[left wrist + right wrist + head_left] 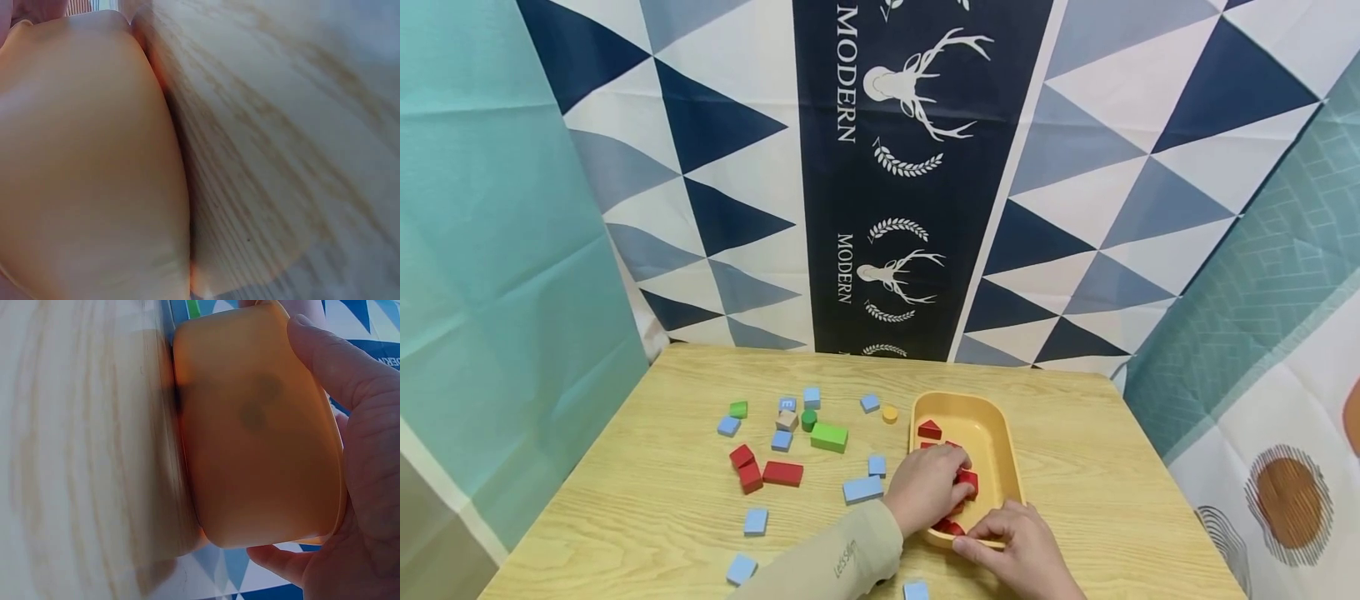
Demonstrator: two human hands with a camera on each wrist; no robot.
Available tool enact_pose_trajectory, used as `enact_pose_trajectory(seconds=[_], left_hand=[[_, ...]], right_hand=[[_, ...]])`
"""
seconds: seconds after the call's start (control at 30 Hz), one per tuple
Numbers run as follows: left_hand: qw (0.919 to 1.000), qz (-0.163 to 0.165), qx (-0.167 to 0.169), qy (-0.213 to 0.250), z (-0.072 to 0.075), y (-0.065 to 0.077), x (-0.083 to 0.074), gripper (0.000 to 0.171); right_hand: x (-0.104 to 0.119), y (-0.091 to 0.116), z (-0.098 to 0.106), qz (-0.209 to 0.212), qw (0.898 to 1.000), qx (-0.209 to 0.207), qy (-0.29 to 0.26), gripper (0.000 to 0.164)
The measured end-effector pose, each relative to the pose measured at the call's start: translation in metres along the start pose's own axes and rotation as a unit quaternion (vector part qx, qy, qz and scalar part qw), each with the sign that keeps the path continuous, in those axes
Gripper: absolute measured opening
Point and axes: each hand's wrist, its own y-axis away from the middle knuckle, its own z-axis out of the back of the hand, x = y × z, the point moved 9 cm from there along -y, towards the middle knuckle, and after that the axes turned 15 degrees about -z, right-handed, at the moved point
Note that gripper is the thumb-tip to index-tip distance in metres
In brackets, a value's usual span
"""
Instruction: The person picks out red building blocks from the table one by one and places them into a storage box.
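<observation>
Your left grip [927,485] reaches into a yellow tray [996,446], thumb and fingers pinching a red block [972,482], while your right grip [1024,546] clasps the tray's near rim. The tray stands toward the right of the wood-grained surface [1075,467] with more red pieces inside, among them a red triangular block [929,429] near the far left corner. Along your left forearm, the sleeve [842,554] carries small dark lettering that seems to read "LetsSlim", though the print is too small to be certain.

Left of the tray lies a loose spread of blocks. A lettered blue block [787,405] bears a white "E", legible on its face; just in front sits a plain wood-coloured block [787,420]. Near them are a dark green cylinder [808,419] and a light green block [829,437], with a yellow disc [890,414] closer to the tray. A long red block [783,473] lies beside two red cubes [750,477].

Behind the surface hangs a triangle-patterned cloth [730,133], its dark centre panel [925,200] printed with "MODERN" in white capitals turned sideways, twice in full, alongside stag heads and leaf sprays. Your right wrist view catches part of that word at its edge.
</observation>
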Motion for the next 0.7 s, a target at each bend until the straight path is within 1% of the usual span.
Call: enact_pose_trajectory(seconds=[0.13,0.23,0.3,0.33,0.37,0.43,0.47,0.5,0.53,0.6,0.67,0.7], left_hand=[[0.9993,-0.004,-0.017,0.032,0.006,0.005,0.001,0.025],[0.9982,-0.022,-0.012,0.054,0.016,0.017,0.001,0.031],[0.9972,-0.042,-0.006,0.062,0.026,0.029,0.000,0.038],[0.9967,-0.049,-0.002,0.064,0.033,0.038,0.001,0.041],[0.9966,-0.054,0.002,0.063,0.040,0.047,0.003,0.044],[0.9972,-0.054,0.008,0.051,0.056,0.069,0.012,0.049],[0.9980,-0.049,0.006,0.041,0.065,0.080,0.020,0.050],[0.9990,-0.036,0.004,0.027,0.074,0.093,0.031,0.049],[0.9998,-0.016,-0.001,0.011,0.085,0.106,0.043,0.048],[0.9989,0.034,-0.020,-0.024,0.105,0.135,0.074,0.046],[0.9940,0.092,-0.034,-0.048,0.122,0.164,0.107,0.049],[0.9906,0.122,-0.033,-0.053,0.127,0.179,0.123,0.052]], right_hand=[[0.001,0.001,0.001,-0.001,1.000,0.000,0.001,0.017],[0.001,0.001,0.001,-0.005,1.000,0.007,0.001,0.017],[-0.001,0.001,0.001,-0.013,1.000,0.011,0.001,0.017],[-0.001,0.002,-0.001,-0.018,1.000,0.014,0.002,0.017],[-0.002,0.002,-0.002,-0.022,1.000,0.016,0.004,0.017],[-0.004,0.002,-0.004,-0.032,0.999,0.022,0.005,0.017],[-0.005,0.002,-0.005,-0.036,0.999,0.024,0.006,0.018],[-0.005,0.002,-0.005,-0.040,0.999,0.026,0.006,0.018],[-0.006,0.002,-0.006,-0.042,0.999,0.028,0.005,0.018],[-0.006,0.001,-0.006,-0.043,0.999,0.028,0.001,0.017],[-0.006,0.000,-0.005,-0.041,0.999,0.025,-0.005,0.016],[-0.005,0.000,-0.005,-0.038,0.999,0.023,-0.006,0.016]])
